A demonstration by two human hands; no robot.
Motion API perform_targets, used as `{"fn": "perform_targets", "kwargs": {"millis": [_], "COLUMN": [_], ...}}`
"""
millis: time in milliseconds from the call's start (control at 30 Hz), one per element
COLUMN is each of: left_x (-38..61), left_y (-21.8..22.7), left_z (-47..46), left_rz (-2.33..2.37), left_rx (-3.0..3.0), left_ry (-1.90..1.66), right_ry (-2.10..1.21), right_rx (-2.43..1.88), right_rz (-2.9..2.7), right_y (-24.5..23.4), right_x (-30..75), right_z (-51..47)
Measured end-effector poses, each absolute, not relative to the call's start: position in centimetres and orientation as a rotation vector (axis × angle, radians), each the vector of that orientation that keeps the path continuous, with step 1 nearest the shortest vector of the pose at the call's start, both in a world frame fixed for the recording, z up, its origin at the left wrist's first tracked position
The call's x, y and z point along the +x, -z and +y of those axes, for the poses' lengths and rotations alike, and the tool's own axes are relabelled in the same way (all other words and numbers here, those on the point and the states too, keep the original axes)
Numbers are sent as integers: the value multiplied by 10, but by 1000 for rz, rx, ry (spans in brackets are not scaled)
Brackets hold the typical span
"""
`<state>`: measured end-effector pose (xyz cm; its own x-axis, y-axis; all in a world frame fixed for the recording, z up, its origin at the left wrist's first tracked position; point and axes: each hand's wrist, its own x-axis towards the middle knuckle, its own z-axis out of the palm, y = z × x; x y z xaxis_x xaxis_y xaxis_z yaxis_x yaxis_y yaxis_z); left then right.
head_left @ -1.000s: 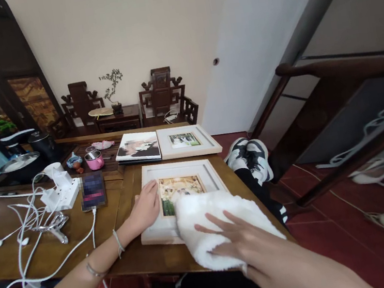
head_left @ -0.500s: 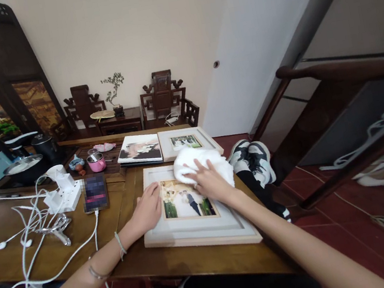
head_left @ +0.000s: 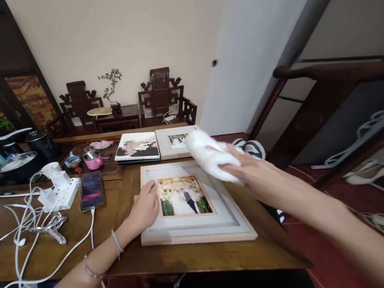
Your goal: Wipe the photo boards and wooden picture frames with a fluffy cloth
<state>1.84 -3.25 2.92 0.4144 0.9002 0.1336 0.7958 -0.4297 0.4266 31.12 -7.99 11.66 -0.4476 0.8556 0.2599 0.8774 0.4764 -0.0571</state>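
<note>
A light wooden picture frame (head_left: 200, 235) lies face up near the table's front edge, with a photo of a couple (head_left: 185, 196) inside its pale mat. My left hand (head_left: 145, 205) is on the frame's left side, its fingers bent over the rim and holding it. Lifted above the upper right corner, my right hand (head_left: 244, 162) grips a bunched white cloth (head_left: 208, 153). Part of the frame's right side is hidden behind cloth and hand.
Behind lie a second framed photo (head_left: 174, 149) and a photo album (head_left: 136, 147). At left are a phone (head_left: 90, 191), a power strip (head_left: 65, 194) with tangled white cables, a pink cup (head_left: 93, 160) and a pot (head_left: 19, 165). A wooden chair (head_left: 347, 81) stands at right.
My right hand has raised the cloth off the frame and carried it to the right, uncovering the frame's upper part. My left hand stays on the left rim. The view has shifted slightly.
</note>
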Motion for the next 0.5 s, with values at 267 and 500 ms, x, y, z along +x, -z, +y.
{"fn": "perform_targets", "kwargs": {"millis": [267, 500], "left_x": [17, 19], "left_y": [-23, -23], "left_z": [-32, -31], "left_rz": [1511, 1509], "left_rx": [2358, 2372], "left_ry": [-522, -547], "right_ry": [175, -305], "right_rx": [-1550, -1402], "right_rz": [-2799, -2881], "right_y": [-72, -76], "right_x": [275, 281], "right_z": [-36, -151]}}
